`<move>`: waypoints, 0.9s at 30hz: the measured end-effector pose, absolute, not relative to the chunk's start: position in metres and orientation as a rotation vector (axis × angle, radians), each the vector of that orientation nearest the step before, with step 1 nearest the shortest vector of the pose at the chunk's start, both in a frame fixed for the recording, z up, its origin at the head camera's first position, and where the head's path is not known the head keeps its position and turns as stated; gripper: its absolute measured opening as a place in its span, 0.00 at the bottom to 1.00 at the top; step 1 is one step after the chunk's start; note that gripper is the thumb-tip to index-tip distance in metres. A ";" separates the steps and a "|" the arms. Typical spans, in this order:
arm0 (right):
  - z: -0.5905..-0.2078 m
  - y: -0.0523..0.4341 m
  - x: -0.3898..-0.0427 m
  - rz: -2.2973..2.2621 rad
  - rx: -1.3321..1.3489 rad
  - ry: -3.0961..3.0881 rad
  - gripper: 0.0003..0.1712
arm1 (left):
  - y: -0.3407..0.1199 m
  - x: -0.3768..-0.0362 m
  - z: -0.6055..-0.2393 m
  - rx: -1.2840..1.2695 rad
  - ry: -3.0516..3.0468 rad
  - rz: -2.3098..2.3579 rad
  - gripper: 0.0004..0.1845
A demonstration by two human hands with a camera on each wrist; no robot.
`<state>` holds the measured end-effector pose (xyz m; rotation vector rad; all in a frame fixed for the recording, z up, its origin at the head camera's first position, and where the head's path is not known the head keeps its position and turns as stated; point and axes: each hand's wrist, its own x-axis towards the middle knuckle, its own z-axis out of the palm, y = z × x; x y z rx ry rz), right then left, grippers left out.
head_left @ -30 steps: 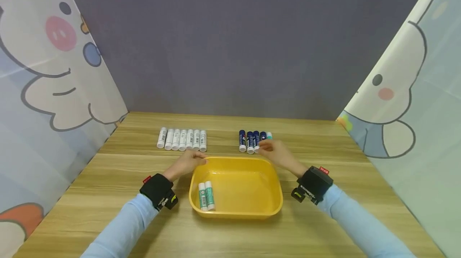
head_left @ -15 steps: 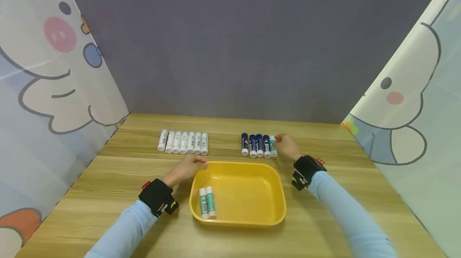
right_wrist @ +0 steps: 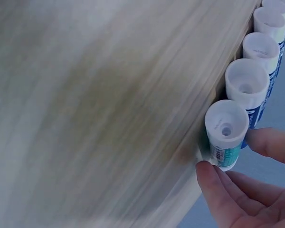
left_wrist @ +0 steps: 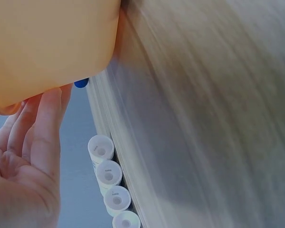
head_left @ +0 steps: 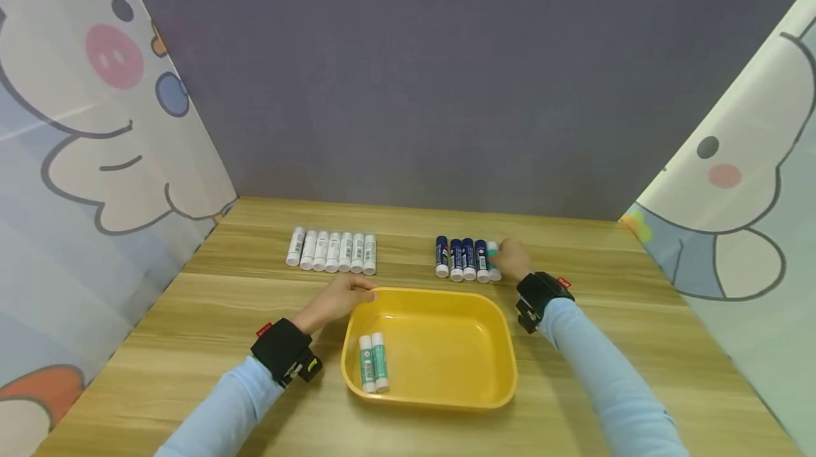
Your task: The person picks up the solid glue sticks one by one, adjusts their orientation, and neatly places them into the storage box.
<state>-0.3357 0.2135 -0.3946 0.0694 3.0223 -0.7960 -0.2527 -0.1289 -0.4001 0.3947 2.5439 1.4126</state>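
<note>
In the head view, my left hand [head_left: 338,299] grips the back left corner of a yellow tray [head_left: 446,358], thumb on the rim and fingers against the outside. Two green-and-white glue sticks [head_left: 367,365] lie side by side at the tray's left end. Beyond the tray, my right hand [head_left: 512,258] pinches another green-and-white glue stick [right_wrist: 225,153] at the right end of a row. The right wrist view shows the thumb on one side of it and fingertips on the other. Several dark blue glue sticks [head_left: 468,258] lie close against it, white ends toward me.
A row of several white glue sticks [head_left: 333,251] lies behind my left hand. All rest on a wood-grain table [head_left: 210,329]. A grey backdrop [head_left: 408,88] stands at the table's far edge, with cartoon-printed curtains [head_left: 127,159] on both sides.
My right hand has moved right, from over the blue glue sticks to the green-and-white one at the row's end. The left hand keeps its grip on the tray. The head view has shifted slightly.
</note>
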 end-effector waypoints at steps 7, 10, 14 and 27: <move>-0.399 0.213 -0.339 -0.775 0.078 2.993 0.10 | -0.130 -0.254 -0.403 0.406 2.523 1.429 0.15; -0.402 0.214 -0.342 -0.761 0.113 2.991 0.10 | -0.130 -0.254 -0.404 0.428 2.507 1.445 0.15; -0.404 0.215 -0.344 -0.721 0.152 2.978 0.08 | -0.129 -0.254 -0.405 0.430 2.493 1.453 0.15; -0.402 0.223 -0.342 -0.608 0.156 2.992 0.10 | -0.128 -0.254 -0.402 0.385 2.520 1.419 0.14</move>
